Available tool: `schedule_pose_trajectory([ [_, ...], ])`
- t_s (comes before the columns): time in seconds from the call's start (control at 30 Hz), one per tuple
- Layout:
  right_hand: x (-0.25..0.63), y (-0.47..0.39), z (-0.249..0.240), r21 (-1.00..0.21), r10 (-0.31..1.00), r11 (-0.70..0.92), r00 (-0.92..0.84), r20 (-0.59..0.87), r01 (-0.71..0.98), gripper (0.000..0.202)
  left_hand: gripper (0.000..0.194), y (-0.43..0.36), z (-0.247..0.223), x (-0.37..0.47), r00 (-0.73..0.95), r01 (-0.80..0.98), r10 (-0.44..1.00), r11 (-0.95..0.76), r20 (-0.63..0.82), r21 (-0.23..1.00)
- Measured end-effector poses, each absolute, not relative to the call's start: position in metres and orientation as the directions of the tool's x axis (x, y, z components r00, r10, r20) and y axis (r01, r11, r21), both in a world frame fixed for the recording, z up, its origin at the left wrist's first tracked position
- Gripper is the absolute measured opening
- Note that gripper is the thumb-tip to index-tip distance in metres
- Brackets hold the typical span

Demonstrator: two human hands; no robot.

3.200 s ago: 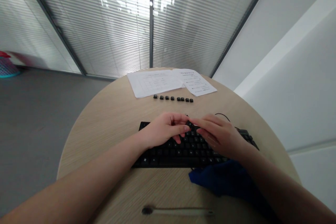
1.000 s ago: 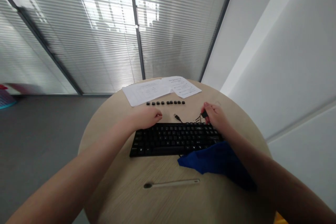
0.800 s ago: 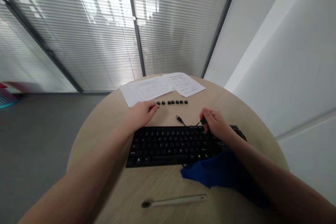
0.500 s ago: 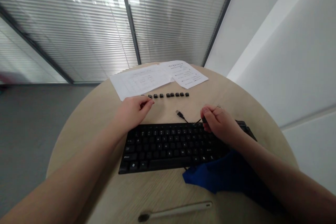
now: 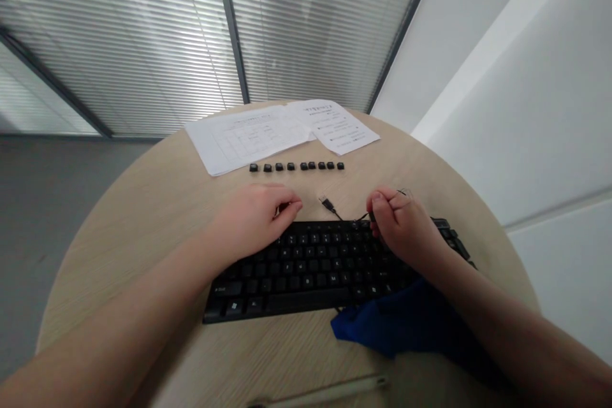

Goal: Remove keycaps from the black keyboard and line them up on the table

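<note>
My left hand (image 5: 261,217) hovers over the upper left of a black keyboard (image 5: 306,299), its fingers curled and thumb close to the forefinger; I see nothing in it. Over the keyboard's upper right, my right hand (image 5: 399,220) is closed in a fist around what looks like a wire keycap puller (image 5: 405,192). Only thin wire shows above the knuckles, and a dark bit by the thumb. Beyond the hands lies a row of loose black keycaps (image 5: 291,166). Between the hands, a USB plug (image 5: 327,204) on a black cable rests at the keyboard's back edge.
Printed sheets of paper (image 5: 248,140) lie at the far side of the round wooden table (image 5: 167,191). A blue cloth (image 5: 382,325) is bunched under my right forearm. A pale-handled brush (image 5: 335,390) lies at the near edge. Blinds and a white wall stand behind.
My left hand has drawn back from the left end of the keycap row toward the keyboard, uncovering the leftmost keycaps. My right hand stays nearly in place. The view has shifted slightly.
</note>
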State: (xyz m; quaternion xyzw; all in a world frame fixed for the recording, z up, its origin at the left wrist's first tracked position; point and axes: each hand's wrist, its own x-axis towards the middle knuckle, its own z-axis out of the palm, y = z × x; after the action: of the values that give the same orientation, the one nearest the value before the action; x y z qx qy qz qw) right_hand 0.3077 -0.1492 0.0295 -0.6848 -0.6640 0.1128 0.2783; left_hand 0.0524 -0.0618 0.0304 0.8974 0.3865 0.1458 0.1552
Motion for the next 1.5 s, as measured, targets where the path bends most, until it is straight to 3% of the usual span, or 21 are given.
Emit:
schedule_pose_trajectory([
  [0.27,0.310,-0.145,0.025,-0.524,0.976,0.010,0.106,0.190,0.851,0.032,0.032,-0.071,0.022,0.065,0.765,0.548,0.629,-0.749,0.140,0.372],
  [0.47,0.310,-0.147,0.018,-0.600,0.975,0.053,0.089,0.205,0.799,0.034,0.027,-0.071,0.017,0.067,0.781,0.541,0.616,-0.750,0.103,0.380],
  [0.87,0.319,-0.148,0.016,-0.634,0.983,0.079,0.047,0.180,0.769,0.044,0.027,-0.076,0.017,0.064,0.793,0.549,0.608,-0.739,0.035,0.390],
  [1.17,0.315,-0.148,0.017,-0.516,0.979,0.123,-0.020,0.201,0.848,0.021,0.031,-0.096,0.030,0.068,0.800,0.576,0.600,-0.777,0.024,0.254],
  [1.3,0.316,-0.144,0.014,-0.546,0.984,0.133,-0.045,0.171,0.827,0.021,0.035,-0.102,0.024,0.071,0.817,0.541,0.572,-0.803,0.069,0.250],
  [1.5,0.310,-0.136,0.015,-0.497,0.990,0.037,0.037,0.139,0.867,0.019,0.036,-0.101,0.018,0.073,0.828,0.522,0.557,-0.805,0.058,0.283],
])
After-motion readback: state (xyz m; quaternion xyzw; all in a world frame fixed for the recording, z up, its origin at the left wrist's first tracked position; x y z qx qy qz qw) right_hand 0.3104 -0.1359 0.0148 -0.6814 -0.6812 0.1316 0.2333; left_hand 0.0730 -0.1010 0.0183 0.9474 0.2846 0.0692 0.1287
